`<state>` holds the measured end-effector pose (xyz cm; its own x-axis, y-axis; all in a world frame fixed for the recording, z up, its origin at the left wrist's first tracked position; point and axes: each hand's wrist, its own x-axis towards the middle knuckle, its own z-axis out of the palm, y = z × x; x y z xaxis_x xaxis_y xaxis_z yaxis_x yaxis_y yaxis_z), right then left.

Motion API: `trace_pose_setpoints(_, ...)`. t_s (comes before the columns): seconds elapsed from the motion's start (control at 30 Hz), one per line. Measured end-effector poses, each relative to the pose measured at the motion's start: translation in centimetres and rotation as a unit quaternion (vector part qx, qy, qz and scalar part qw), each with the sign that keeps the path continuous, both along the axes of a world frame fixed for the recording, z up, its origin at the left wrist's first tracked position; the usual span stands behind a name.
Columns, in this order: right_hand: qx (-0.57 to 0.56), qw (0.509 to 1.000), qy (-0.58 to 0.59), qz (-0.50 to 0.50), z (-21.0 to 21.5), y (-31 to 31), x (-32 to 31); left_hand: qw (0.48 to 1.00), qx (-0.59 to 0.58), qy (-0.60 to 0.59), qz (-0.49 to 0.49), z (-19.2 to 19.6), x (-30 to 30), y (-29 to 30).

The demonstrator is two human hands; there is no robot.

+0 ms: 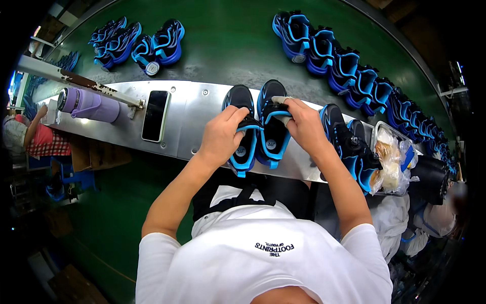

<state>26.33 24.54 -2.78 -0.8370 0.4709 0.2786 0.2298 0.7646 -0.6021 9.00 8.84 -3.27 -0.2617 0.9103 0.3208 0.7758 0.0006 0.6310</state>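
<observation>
Two black sneakers with bright blue lining stand side by side on the metal ledge in front of me, toes pointing away. My left hand point(221, 133) grips the left sneaker point(237, 95) at its tongue and collar, the thumb inside the opening. At the tongue of the right sneaker point(272, 158), my right hand point(304, 125) is closed, with pale coverings on its fingertips. Round labels lie on both insoles. Just right of my right forearm, another pair of sneakers point(338, 129) rests on the ledge.
Along the metal ledge point(190, 111) lie a phone point(155, 115) and a purple bottle point(93, 105), near a rusty metal bar point(83, 79). A tray of plastic-wrapped items point(390, 159) is at the right. On the green belt point(223, 38), several sneakers point(347, 68) form a row. Another person point(38, 134) sits far left.
</observation>
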Motion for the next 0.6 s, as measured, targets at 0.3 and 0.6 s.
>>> trace_pose_setpoints(0.3,-0.082,0.996,-0.033,-0.007,2.4,-3.4,-0.5,0.993,-0.083,-0.082,-0.019,0.8,0.2,0.1)
trace_pose_setpoints(0.6,0.01,1.0,-0.022,0.005,0.3,-3.9,3.4,0.985,-0.028,0.159,-0.059,-0.5,2.5,-1.7)
